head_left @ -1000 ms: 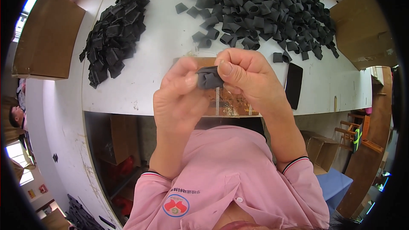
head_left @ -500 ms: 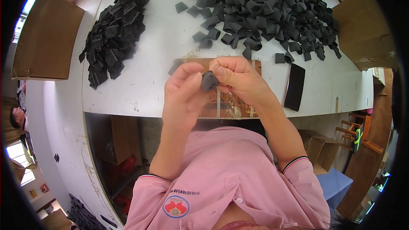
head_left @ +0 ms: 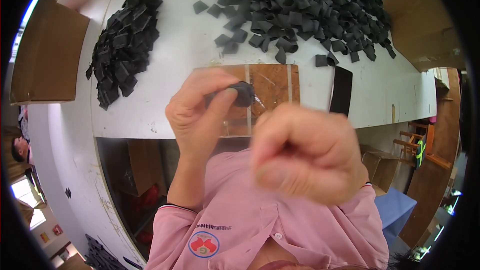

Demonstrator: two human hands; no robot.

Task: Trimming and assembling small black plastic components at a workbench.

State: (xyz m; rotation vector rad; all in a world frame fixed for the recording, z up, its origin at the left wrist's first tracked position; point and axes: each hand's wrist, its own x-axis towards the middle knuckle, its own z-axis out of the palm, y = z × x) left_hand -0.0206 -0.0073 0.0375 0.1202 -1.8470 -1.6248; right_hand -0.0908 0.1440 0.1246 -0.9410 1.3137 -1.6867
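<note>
Between the thumb and fingers of my left hand (head_left: 192,107) is a small dark grey fabric-like sleeve (head_left: 244,94), held over a brown board with tape strips (head_left: 274,84) on the white table. My right hand (head_left: 310,152) is raised close to the camera and smeared by motion. Its fingers are curled in with the thumb pressed against them; whatever they may pinch is hidden. A large heap of similar open dark sleeves (head_left: 295,12) lies at the far side. Flatter black pieces (head_left: 125,45) are piled at the far left.
A black phone-like slab (head_left: 341,91) lies right of the board. Cardboard boxes stand at the left (head_left: 50,50) and right (head_left: 425,25) ends of the table. Under the table edge are an open carton (head_left: 381,167) and a blue stool-like object (head_left: 395,212). Another person (head_left: 20,147) is at far left.
My hands have come apart. The right has left the sleeve and swung up toward the camera, its fingers curled. The left, still holding the sleeve, has shifted slightly left.
</note>
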